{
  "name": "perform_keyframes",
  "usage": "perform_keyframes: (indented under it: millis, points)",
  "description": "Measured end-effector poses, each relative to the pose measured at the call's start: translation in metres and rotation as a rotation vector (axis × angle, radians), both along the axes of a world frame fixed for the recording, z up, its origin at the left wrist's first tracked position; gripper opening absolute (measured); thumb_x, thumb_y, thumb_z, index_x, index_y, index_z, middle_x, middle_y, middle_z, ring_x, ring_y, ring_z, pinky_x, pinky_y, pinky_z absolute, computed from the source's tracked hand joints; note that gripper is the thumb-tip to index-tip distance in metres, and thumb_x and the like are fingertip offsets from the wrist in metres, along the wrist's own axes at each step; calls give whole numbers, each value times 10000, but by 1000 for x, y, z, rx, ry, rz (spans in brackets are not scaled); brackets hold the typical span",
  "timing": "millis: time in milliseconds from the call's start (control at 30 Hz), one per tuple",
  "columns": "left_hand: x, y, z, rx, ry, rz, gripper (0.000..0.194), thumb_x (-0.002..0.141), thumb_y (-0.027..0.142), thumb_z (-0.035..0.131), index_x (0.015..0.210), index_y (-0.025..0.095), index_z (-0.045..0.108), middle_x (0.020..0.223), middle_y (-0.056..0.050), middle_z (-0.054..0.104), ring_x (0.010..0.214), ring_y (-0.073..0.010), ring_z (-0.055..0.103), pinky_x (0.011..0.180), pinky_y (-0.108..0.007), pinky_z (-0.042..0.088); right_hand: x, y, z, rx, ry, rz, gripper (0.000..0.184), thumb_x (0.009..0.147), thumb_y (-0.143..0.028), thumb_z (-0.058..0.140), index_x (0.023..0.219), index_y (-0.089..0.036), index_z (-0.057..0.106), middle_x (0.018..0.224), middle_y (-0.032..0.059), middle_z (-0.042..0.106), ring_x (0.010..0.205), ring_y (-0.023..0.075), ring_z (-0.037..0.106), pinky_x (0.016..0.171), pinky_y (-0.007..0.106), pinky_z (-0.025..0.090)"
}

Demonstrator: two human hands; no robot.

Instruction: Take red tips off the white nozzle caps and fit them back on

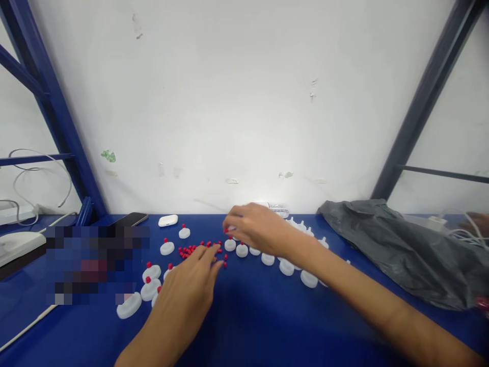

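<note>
My left hand (pixel 193 283) reaches over a loose pile of small red caps (pixel 187 252). Its thumb and index finger are apart, and nothing shows between them. My right hand (pixel 252 227) is slightly blurred, with fingers curled down above the white round lids. A red cap (pixel 225 231) shows at its fingertips. Just below stand a white lid (pixel 229 245) and another white lid (pixel 242 250), each with red at its top. Left of the pile, several white lids with red caps (pixel 167 248) stand upright; some are partly hidden by my left hand.
More white lids (pixel 309 279) stand under and behind my right forearm. A white case (pixel 168 220) and a phone (pixel 132 219) lie at the back left. A grey plastic bag (pixel 401 250) covers the right side. A cable (pixel 28 329) runs along the left.
</note>
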State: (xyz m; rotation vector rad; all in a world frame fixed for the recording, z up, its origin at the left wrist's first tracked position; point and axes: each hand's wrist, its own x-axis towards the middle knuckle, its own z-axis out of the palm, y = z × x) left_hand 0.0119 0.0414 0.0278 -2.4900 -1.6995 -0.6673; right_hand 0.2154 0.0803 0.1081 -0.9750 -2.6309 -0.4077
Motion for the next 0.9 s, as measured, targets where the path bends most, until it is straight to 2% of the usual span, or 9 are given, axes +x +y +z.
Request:
perform_keyframes:
  millis: [67, 133, 200, 300, 400, 600, 700, 900]
  points:
    - [6, 0, -12, -49, 180, 6, 460, 1028, 210, 393, 1452, 229, 568, 1342, -150, 693, 998, -297, 767, 735, -405, 646, 14, 16, -2, 46, 29, -112, 138, 1035, -272, 586, 1076, -198, 695, 1051, 82, 726, 929, 231, 674, 856, 377, 508]
    - [8, 1, -23, -94, 324, -3, 545, 1005, 154, 424, 1542, 239, 459, 1435, -171, 635, 1065, -309, 755, 708, -394, 664, 31, 33, -5, 65, 88, -237, 118, 1016, -293, 618, 1063, -232, 707, 1180, 86, 698, 1075, 245, 645, 895, 366, 503]
    - [8, 3, -30, -107, 430, -30, 657, 959, 74, 459, 1590, 232, 369, 1526, -180, 567, 1242, -327, 680, 792, -399, 671, 49, 50, -11, 24, 118, -415, 125, 1002, -308, 633, 1064, -249, 724, 1237, 86, 669, 1141, 249, 619, 912, 354, 499]
    - [5, 6, -34, -118, 530, -115, 713, 902, -23, 448, 1576, 201, 394, 1554, -178, 544, 1349, -318, 605, 934, -411, 640, 72, 71, -23, -62, 112, -549, 145, 987, -289, 635, 1042, -213, 746, 1045, 83, 720, 1000, 247, 668, 848, 359, 516]
    - [4, 7, -30, -142, 549, -146, 654, 900, -41, 427, 1515, 176, 489, 1519, -181, 578, 1319, -301, 630, 960, -402, 624, 87, 85, -36, -165, 92, -611, 126, 974, -269, 652, 1018, -194, 743, 933, 45, 744, 892, 216, 691, 810, 355, 542]
    - [10, 5, -9, -273, 519, -90, 476, 922, -26, 410, 1251, 196, 672, 1286, -131, 713, 1163, -308, 714, 870, -459, 639, 95, 94, -55, -299, 33, -656, 238, 1005, -374, 650, 1091, -156, 692, 1093, 56, 715, 978, 195, 693, 894, 413, 578]
    - [12, 3, -2, -315, 512, -61, 449, 931, -18, 398, 1208, 210, 667, 1215, -107, 726, 1116, -304, 728, 826, -457, 636, 98, 94, -55, -302, 18, -690, 263, 1019, -391, 626, 1144, -168, 683, 1144, 68, 705, 1009, 202, 689, 908, 420, 580]
    - [13, -2, 3, -341, 499, -69, 416, 926, 3, 402, 1195, 211, 642, 1227, -105, 711, 1139, -314, 710, 825, -462, 610, 114, 96, -50, -269, -8, -899, 283, 1017, -400, 626, 1162, -163, 679, 1176, 82, 697, 1054, 221, 681, 942, 451, 566]
